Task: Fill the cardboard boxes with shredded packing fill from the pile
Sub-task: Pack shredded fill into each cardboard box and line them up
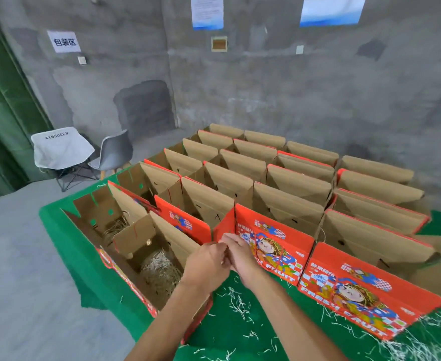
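1. Bare grey concrete walls (266,87) back a green-covered table (240,332) packed with rows of open brown cardboard boxes with red printed fronts (279,178).
2. Both hands meet at the corner of the red "FRESH FRUIT" box (274,246): the left hand (206,261) and right hand (240,252) touch, fingers curled together; whether they pinch any fill, I cannot tell.
3. Pale shredded packing fill (159,269) lies in the open box just left of the hands, more in the box (115,227) beyond it.
4. Loose shreds (240,303) scatter on the cloth below the wrists; a thicker heap (422,345) sits far right.
5. Two chairs (84,152) stand well away to the left.
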`<action>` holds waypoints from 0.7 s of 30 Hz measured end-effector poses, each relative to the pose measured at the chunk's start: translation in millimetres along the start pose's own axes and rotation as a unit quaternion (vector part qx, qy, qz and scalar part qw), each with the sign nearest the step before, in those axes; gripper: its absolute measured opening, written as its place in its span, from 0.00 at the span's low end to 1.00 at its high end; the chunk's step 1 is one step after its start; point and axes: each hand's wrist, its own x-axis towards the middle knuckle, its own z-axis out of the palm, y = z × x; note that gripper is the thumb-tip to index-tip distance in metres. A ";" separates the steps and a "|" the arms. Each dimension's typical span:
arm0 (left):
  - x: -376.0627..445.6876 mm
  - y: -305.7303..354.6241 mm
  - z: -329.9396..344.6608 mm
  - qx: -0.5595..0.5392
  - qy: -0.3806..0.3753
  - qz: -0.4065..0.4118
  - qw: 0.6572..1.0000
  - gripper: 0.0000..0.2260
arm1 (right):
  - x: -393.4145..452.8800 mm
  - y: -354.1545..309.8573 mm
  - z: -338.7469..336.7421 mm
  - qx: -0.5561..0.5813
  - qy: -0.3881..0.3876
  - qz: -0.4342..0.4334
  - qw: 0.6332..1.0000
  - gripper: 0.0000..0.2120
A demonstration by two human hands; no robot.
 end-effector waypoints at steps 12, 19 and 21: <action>158.5 -45.5 30.6 0.171 -0.117 -0.027 0.978 0.16 | 96.7 -19.9 2.3 -0.058 0.056 0.058 0.995 0.19; 159.9 -25.4 44.1 0.149 -0.106 0.016 0.983 0.11 | 76.5 -21.9 -11.2 -0.006 0.080 0.146 0.986 0.20; 147.4 -18.0 41.4 0.160 -0.102 0.024 0.982 0.11 | 63.4 -19.3 -13.8 0.015 0.089 0.150 0.985 0.23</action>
